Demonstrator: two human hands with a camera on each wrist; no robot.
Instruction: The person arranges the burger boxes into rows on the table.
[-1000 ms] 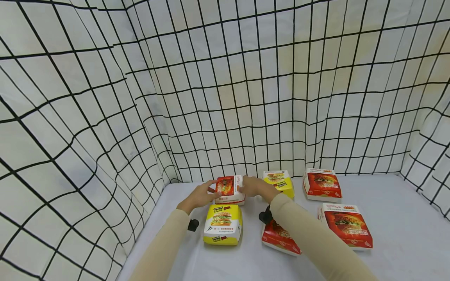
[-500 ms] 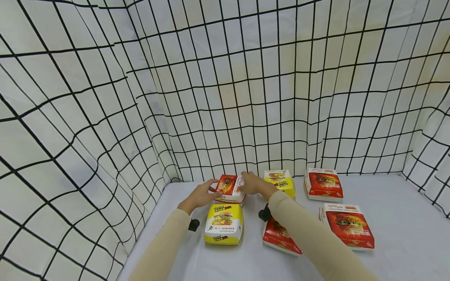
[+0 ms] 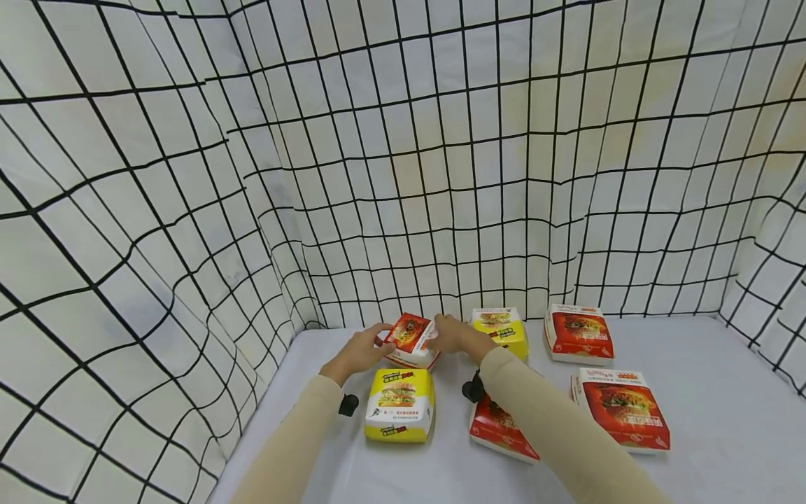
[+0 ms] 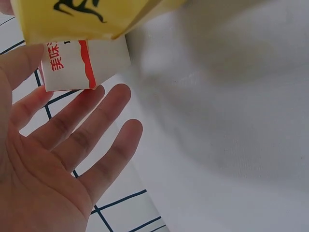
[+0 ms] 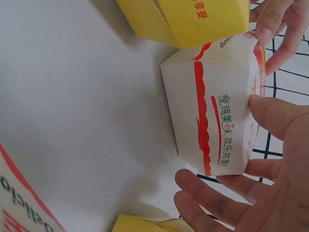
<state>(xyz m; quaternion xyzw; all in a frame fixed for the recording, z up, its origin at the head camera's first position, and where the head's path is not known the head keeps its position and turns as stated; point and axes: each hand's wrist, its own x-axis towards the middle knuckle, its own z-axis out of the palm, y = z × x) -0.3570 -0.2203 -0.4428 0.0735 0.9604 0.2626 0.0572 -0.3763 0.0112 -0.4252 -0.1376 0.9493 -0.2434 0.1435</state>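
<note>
Plain cream long sleeves (image 3: 292, 441), small black wrist cameras (image 3: 349, 404), bare hands (image 3: 360, 352)

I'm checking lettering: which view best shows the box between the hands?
Right wrist view: the red-and-white box is large there, its side lettering clear. The head view shows it small, mostly the top; the left wrist view only part, behind the yellow box.

From afar I'm seeing a red-and-white burger box (image 3: 412, 339) with a scalloped red band (image 5: 201, 108), yellow-and-white burger boxes (image 3: 399, 404), cream sleeves (image 3: 560, 427) and a black-gridded white backdrop (image 3: 462, 206).
</note>
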